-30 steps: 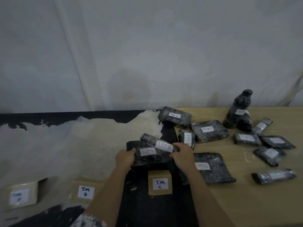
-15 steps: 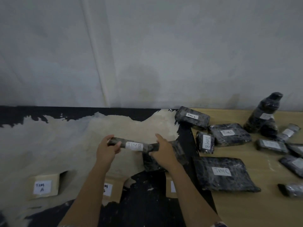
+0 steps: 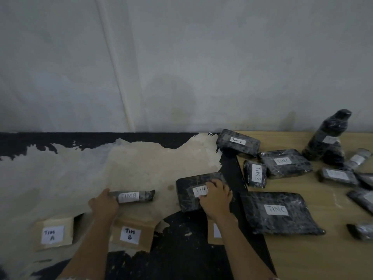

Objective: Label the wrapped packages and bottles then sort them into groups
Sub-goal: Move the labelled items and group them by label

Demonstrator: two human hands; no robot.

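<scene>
The table (image 3: 314, 259) shows a worn, peeling patch under both hands and bare wood out past the right hand (image 3: 216, 199), where unsorted stock is spread. Just right of that hand lies the big TIM C package (image 3: 276, 211). The smaller flat package (image 3: 189, 190) is held under the right hand, whose fingers are curled over its top and half cover a label reading TIM and what looks like a C. The slim package (image 3: 133, 196), marked TIM B, is gripped at its end by the left hand (image 3: 103, 203), fingers wrapped round it, just beyond the TIM B card (image 3: 130, 235). Whether it is already resting on the table cannot be told. The TIM A card (image 3: 52, 233) sits left of that hand. A third card (image 3: 217, 231) is mostly hidden behind the right forearm.

Two placements at once seem to be in hand. Each package is best set label up, directly beyond its own card, with a gap kept between groups. The covered label should be read fully before release, since B and C are easily confused.
</scene>
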